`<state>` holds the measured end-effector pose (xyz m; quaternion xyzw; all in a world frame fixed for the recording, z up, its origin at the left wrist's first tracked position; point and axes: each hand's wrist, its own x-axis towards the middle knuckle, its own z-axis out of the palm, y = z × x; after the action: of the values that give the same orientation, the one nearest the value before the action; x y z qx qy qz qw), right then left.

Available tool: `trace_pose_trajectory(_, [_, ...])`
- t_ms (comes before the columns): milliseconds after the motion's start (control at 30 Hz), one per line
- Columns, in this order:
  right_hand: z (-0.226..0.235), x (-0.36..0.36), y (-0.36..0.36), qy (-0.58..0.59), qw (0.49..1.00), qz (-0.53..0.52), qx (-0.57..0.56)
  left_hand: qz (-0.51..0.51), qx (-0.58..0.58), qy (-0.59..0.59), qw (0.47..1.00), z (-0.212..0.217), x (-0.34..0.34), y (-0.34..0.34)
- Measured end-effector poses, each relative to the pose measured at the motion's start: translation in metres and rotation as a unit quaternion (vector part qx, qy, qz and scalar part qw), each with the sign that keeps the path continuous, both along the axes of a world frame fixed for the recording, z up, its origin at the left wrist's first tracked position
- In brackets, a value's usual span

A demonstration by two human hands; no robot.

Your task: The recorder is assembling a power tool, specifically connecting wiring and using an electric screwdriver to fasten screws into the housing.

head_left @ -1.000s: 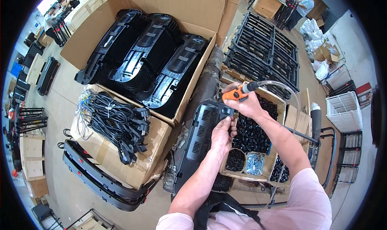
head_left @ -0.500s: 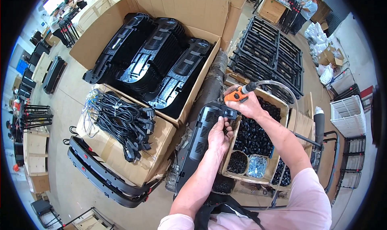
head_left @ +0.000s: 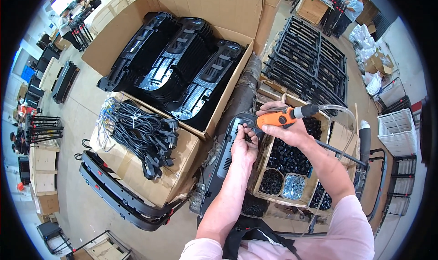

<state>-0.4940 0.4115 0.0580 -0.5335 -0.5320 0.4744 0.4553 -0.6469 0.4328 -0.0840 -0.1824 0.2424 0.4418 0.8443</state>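
Observation:
My right hand (head_left: 292, 131) grips an orange air screwdriver (head_left: 275, 119) with a clear hose at its back end. The tool points left, over the top end of a long black plastic cover (head_left: 222, 162) with vent slots. Its tip is hard to make out against the dark plastic. Just left of the tool, my left hand (head_left: 244, 147) rests at the cover's upper part. Its fingers are curled, with small dark bits showing among them that I cannot make out clearly.
A wooden tray (head_left: 255, 192) beside the cover holds black plastic parts, dark screws and silver screws (head_left: 294, 187). A big cardboard box (head_left: 230, 4) contains stacked black covers. Bundled power cables (head_left: 137, 127) lie on a carton at left. Black metal frames (head_left: 310, 61) are stacked behind.
My left hand has drawn away from the small black block at the cover's end, and its fingers have curled. The screwdriver has swung round and moved slightly right and down.

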Motion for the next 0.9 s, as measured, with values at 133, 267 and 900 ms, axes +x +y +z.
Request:
trace_pose_trajectory(133, [-0.001, -0.003, 0.0, -0.009, 1.0, 0.008, 0.003, -0.003, 0.009, -0.012, 1.0, 0.004, -0.006, 0.001])
trace_pose_trajectory(267, [0.003, -0.013, 0.002, -0.01, 1.0, 0.009, -0.01, -0.029, 0.016, -0.015, 0.999, 0.008, -0.018, -0.001])
trace_pose_trajectory(900, [-0.039, -0.064, 0.048, -0.195, 0.979, 0.037, 0.038, -0.088, -0.062, -0.02, 0.994, 0.016, -0.033, -0.095])
